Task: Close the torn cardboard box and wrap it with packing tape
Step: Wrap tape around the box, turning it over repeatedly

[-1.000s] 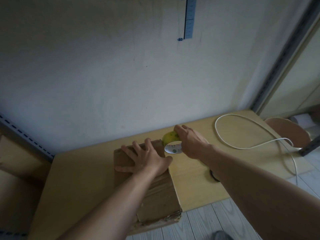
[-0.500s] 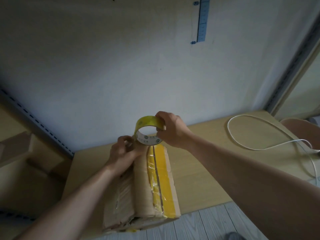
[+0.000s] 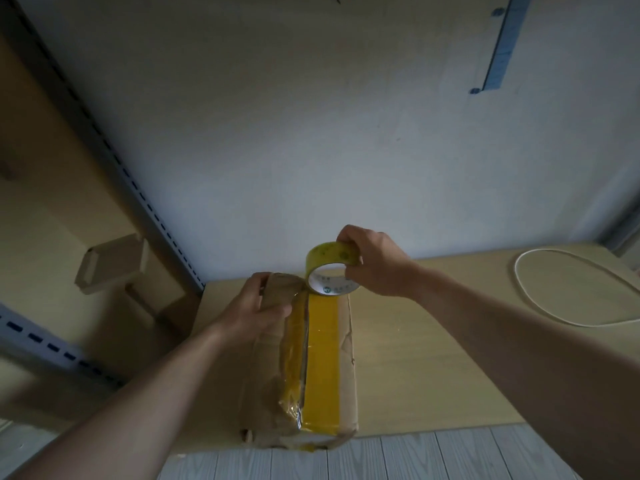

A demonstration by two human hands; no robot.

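Cardboard box (image 3: 346, 344) rested on table (image 3: 433, 358) | left hand (image 3: 256, 306) gripped box's far-left corner, likely holding flaps shut | right hand (image 3: 374, 261) pinched tape roll (image 3: 330, 268) above box's far end, apparently to lay yellow strip (image 3: 322, 358) along seam

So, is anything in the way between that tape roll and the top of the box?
Nothing visible. The right hand holds the tape roll right at the cardboard box's far end, above the yellow tape strip. The left hand grips the box's far left side, beside the strip, not across it.
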